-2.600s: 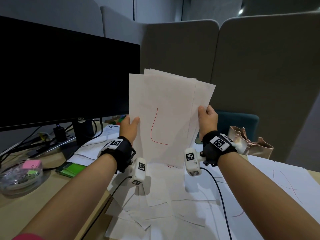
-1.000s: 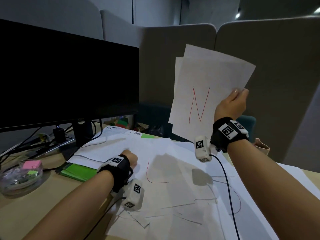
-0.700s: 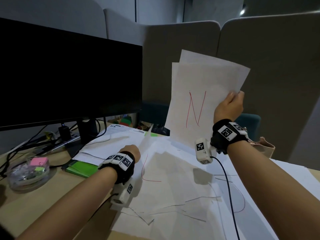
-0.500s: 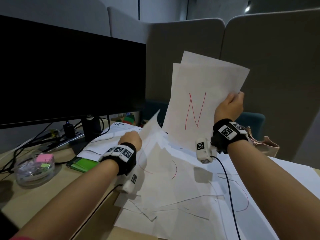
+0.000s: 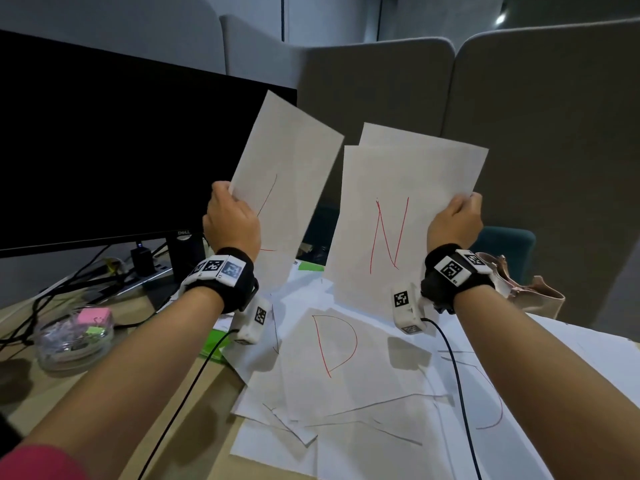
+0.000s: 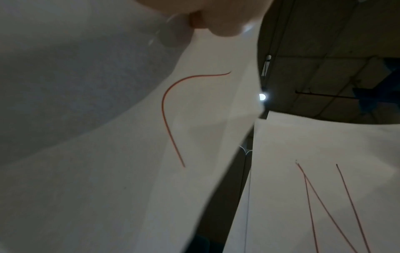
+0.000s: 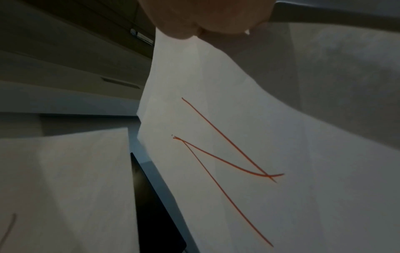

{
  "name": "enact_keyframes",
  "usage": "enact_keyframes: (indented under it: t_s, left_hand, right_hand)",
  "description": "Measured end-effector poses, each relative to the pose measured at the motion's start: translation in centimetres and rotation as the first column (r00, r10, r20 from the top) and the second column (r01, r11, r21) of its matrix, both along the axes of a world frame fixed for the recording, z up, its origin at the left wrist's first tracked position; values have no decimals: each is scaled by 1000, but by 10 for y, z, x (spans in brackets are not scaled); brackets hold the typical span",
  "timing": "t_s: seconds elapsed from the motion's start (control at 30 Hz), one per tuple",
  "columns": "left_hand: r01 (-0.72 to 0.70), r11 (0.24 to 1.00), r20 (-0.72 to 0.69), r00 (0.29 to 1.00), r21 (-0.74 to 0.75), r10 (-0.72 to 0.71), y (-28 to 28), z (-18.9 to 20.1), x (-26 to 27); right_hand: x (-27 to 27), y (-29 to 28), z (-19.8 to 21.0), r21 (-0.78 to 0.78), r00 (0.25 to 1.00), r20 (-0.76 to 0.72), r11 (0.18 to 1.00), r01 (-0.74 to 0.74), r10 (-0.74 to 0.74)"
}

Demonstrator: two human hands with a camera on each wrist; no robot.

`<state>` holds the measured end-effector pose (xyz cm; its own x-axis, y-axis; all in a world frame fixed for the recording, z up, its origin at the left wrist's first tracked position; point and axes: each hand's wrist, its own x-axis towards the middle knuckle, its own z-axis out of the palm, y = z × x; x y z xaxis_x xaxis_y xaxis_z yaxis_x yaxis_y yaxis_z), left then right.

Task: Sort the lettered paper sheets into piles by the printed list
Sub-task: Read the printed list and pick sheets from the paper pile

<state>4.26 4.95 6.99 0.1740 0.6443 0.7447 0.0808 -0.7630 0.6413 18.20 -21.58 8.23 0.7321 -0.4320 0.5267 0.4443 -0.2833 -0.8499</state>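
Observation:
My left hand [image 5: 231, 216] pinches the left edge of a white sheet with a red L [image 5: 287, 188] and holds it upright above the desk. The same L sheet [image 6: 194, 119] fills the left wrist view. My right hand [image 5: 455, 223] grips the right edge of two overlapping sheets; the front one bears a red N [image 5: 391, 233]. That N sheet [image 7: 238, 162] shows close in the right wrist view. A sheet with a red D [image 5: 332, 344] lies on top of the loose pile of papers [image 5: 363, 427] on the desk.
A black monitor [image 5: 121, 140] stands at the left, cables and a clear bowl of clips [image 5: 74, 337] beside it. A green pad [image 5: 213, 344] lies under the papers. A tan bag [image 5: 530, 292] sits at the right, grey partition panels [image 5: 536, 133] behind.
My left hand picked the L sheet off the pile and raised it upright beside the N sheets, uncovering the D sheet. My right hand kept the N sheets raised.

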Motion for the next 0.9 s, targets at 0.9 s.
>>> enact_keyframes:
  t_s: [0.9]
  left_hand:
    - [481,775,113,870,-410,-481,-38,-24,33]
  right_hand:
    - [3,26,-4,399,912,7,835,-378,410]
